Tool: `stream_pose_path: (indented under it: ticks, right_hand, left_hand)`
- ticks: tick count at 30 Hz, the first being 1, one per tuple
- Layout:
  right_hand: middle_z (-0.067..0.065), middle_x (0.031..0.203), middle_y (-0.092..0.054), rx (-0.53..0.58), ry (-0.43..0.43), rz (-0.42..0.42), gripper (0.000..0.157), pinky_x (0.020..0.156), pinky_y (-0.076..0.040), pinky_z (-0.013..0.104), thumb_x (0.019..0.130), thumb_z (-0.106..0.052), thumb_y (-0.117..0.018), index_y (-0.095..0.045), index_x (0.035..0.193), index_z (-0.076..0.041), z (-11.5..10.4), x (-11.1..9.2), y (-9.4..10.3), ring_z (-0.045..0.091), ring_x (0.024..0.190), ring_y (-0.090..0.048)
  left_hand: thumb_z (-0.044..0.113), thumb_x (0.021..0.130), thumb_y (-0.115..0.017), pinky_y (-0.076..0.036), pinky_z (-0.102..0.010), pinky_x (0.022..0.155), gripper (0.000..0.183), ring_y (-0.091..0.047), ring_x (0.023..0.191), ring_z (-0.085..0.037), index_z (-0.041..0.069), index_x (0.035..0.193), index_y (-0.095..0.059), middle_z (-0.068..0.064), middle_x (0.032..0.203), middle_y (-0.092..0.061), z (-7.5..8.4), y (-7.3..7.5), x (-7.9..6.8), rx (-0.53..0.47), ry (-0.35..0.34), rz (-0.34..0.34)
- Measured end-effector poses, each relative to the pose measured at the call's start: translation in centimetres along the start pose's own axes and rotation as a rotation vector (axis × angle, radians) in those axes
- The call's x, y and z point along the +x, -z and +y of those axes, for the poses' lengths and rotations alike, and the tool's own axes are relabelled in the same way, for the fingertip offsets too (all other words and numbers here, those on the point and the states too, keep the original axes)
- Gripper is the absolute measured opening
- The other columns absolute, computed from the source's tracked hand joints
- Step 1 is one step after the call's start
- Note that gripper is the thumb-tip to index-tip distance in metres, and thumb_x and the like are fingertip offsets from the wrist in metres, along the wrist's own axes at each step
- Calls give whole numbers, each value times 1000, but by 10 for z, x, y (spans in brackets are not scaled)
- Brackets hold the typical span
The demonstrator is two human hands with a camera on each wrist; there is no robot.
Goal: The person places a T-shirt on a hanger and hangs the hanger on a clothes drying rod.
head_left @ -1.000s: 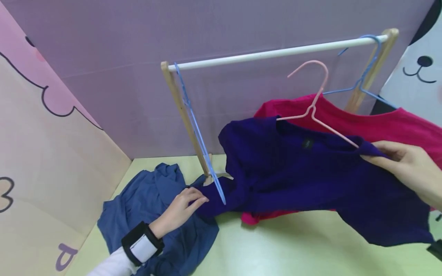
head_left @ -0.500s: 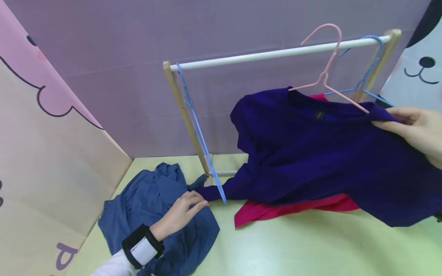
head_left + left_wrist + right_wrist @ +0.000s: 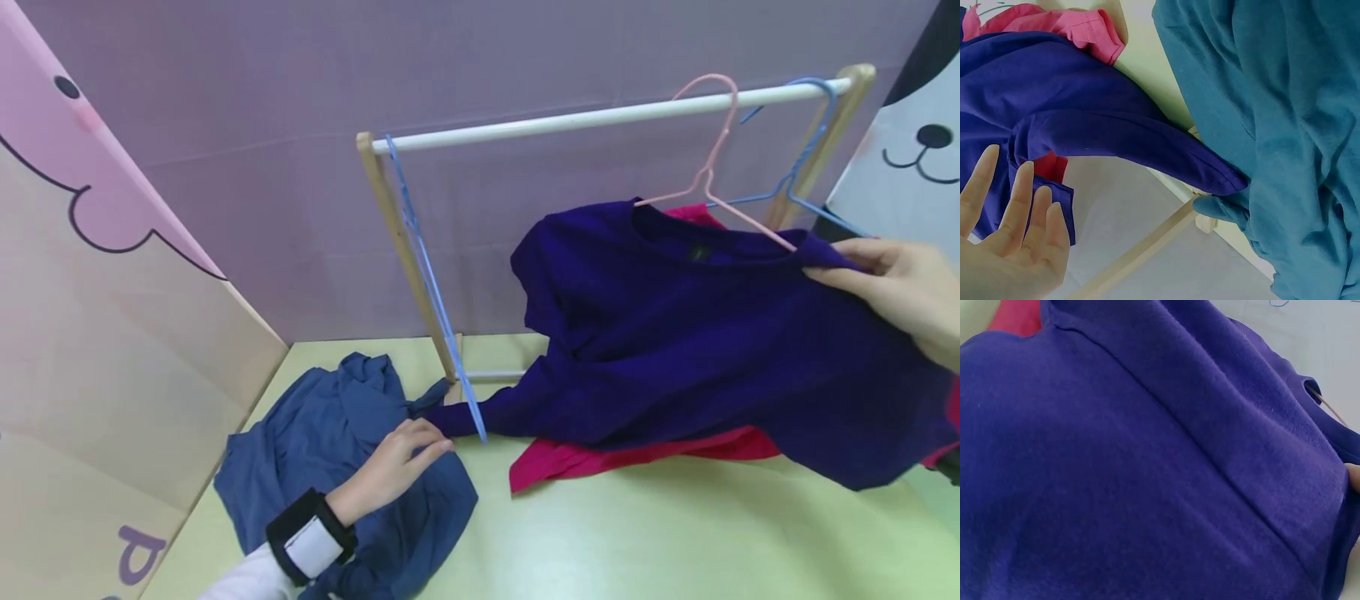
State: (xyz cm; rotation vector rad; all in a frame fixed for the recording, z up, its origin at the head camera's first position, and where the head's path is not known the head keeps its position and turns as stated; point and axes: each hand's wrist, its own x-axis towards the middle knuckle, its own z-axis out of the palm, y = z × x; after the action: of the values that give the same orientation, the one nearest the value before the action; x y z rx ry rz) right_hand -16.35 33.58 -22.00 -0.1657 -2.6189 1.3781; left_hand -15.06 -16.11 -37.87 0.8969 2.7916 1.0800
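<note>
A dark purple T-shirt (image 3: 660, 342) hangs on a pink hanger (image 3: 718, 150), whose hook now lies across the white rail (image 3: 570, 122). My right hand (image 3: 903, 287) pinches the shirt at its right shoulder, by the hanger's arm. In the right wrist view purple fabric (image 3: 1129, 469) fills most of the picture. My left hand (image 3: 390, 471) hovers over a crumpled blue garment (image 3: 300, 442), close to the purple shirt's stretched-out lower corner. Its fingers look relaxed and hold nothing in the left wrist view, where the corner (image 3: 1229, 180) reaches the blue garment.
A crimson shirt (image 3: 645, 458) hangs behind the purple one. Near the rail's right end is a blue hanger (image 3: 813, 142); another blue hanger (image 3: 427, 267) dangles at its left end. Wooden posts (image 3: 405, 258) hold the rail above a pale green table (image 3: 570, 542).
My right hand has raised the purple shirt and pink hanger, then lowered them slightly, so the hook came onto the rail. My left hand has barely moved.
</note>
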Motion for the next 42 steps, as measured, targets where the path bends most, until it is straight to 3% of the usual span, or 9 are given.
stream_pose_path:
  ticks: [8, 15, 19, 25, 28, 31, 35, 38, 42]
  right_hand:
    - [-26, 57, -57, -65, 61, 36, 30, 45, -42, 18, 81, -24, -65, -57, 71, -52, 7, -2, -2, 3, 46, -55]
    - [-29, 58, -56, -105, 109, 40, 34, 47, -39, 14, 81, -22, -65, -56, 71, -53, 8, -4, -3, -1, 47, -54]
    - [-34, 60, -53, -183, 168, 61, 36, 50, -37, 11, 80, -22, -66, -52, 73, -54, 11, -1, -4, -7, 51, -51]
    - [-41, 74, -43, -288, 355, 118, 33, 56, -32, 1, 79, -15, -67, -50, 91, -42, 15, -3, -9, -22, 66, -42]
    - [-38, 80, -43, -282, 429, 144, 29, 61, -30, -1, 78, -11, -67, -59, 102, -25, 18, -4, -12, -23, 72, -39]
    - [-35, 88, -43, -314, 539, 208, 37, 67, -28, -2, 77, -8, -67, -59, 112, -17, 26, -4, -18, -23, 79, -39]
    - [-33, 95, -41, -350, 697, 279, 41, 73, -26, -1, 73, 3, -68, -61, 111, -11, 19, -18, -33, -20, 88, -37]
    - [-30, 101, -43, -335, 784, 246, 33, 77, -26, 1, 73, 6, -66, -60, 104, 0, -1, -40, -48, -17, 92, -38]
    - [-23, 104, -48, -315, 875, 167, 24, 80, -29, 3, 77, -3, -66, -61, 101, 0, -11, -63, -71, -13, 94, -41]
  left_hand:
    - [31, 91, -47, -42, -33, 73, 29, -49, 86, -11, 10, 95, -67, 8, 90, -58, 0, -3, -2, -13, 25, -19]
    - [34, 91, -46, -41, -28, 72, 33, -49, 86, -13, 9, 95, -67, 8, 90, -57, -3, -3, -4, -11, 39, -46]
    - [35, 91, -46, -41, -28, 72, 33, -50, 86, -13, 10, 96, -67, 8, 90, -57, -6, -3, -5, 3, 49, -67]
    - [31, 91, -49, -43, -31, 74, 28, -52, 88, -16, 10, 97, -66, 5, 92, -58, -8, 5, -4, 28, 53, -93]
    - [28, 90, -50, -43, -32, 75, 26, -54, 90, -17, 9, 98, -66, 3, 93, -60, -8, 15, -4, 21, 63, -112]
    - [26, 90, -51, -44, -30, 75, 24, -54, 91, -18, 9, 100, -65, 2, 94, -61, -10, 25, -5, 20, 77, -133]
    - [28, 89, -52, -43, -32, 77, 24, -54, 94, -20, 11, 103, -64, 2, 98, -60, -12, 36, -10, 23, 115, -138]
    - [28, 88, -55, -43, -35, 76, 26, -52, 94, -22, 11, 105, -63, 0, 99, -58, -16, 42, -16, 21, 160, -143]
    - [26, 85, -59, -43, -36, 75, 29, -51, 92, -22, 9, 108, -60, -2, 101, -57, -25, 43, -26, 8, 212, -192]
